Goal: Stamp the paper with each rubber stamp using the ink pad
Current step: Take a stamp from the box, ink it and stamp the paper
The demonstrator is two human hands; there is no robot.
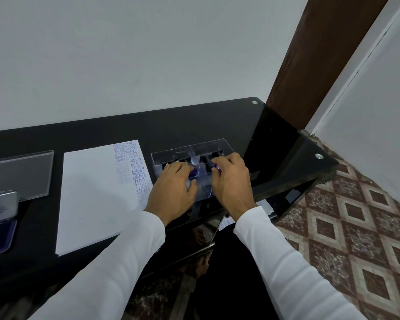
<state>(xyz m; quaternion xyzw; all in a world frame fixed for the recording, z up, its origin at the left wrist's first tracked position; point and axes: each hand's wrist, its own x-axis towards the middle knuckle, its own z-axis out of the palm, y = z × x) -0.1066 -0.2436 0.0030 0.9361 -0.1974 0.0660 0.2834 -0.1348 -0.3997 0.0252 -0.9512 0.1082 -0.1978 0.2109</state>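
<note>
Reaching into a clear compartmented box on the right of the black bench, both hands work among the rubber stamps. The left hand has its fingers curled round a purple-tipped stamp; the right hand pinches another stamp in the neighbouring compartment. The paper lies just left of the box, its right edge covered in purple impressions. The open ink pad sits at the far left edge, near a clear lid.
</note>
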